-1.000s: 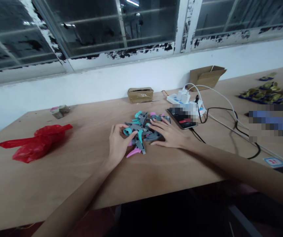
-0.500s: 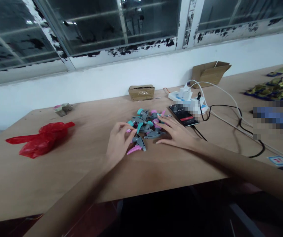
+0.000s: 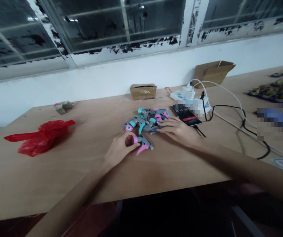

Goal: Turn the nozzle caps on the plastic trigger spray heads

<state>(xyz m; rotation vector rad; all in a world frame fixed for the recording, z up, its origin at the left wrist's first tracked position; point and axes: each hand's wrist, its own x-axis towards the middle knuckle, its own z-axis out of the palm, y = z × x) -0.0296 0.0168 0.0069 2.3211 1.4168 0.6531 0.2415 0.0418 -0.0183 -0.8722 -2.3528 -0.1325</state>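
Observation:
Grey trigger sprayer heads (image 3: 141,120) with pink and teal collars and triggers lie in a loose heap at the middle of the table. My left hand (image 3: 119,148) pinches the pink collar of one pink-trigger sprayer head (image 3: 145,142) at the near side of the heap; this head lies on its side with its trigger towards me. On the heap's right side, my right hand (image 3: 180,131) has its fingers stretched out, the tips against the sprayer heads there. Those fingers partly hide the pieces under them.
A phone (image 3: 187,115) and a power strip (image 3: 178,95) with cables stand right of the heap. Behind are a small carton (image 3: 143,92) and an open carton (image 3: 212,74). A red plastic bag (image 3: 42,136) lies left. Gold-coloured parts (image 3: 276,89) sit far right.
The near sprayer head has turned and shifted slightly right, with my left hand now on its pink collar. My right hand's fingers have drawn closer together at the heap. The view has shifted slightly.

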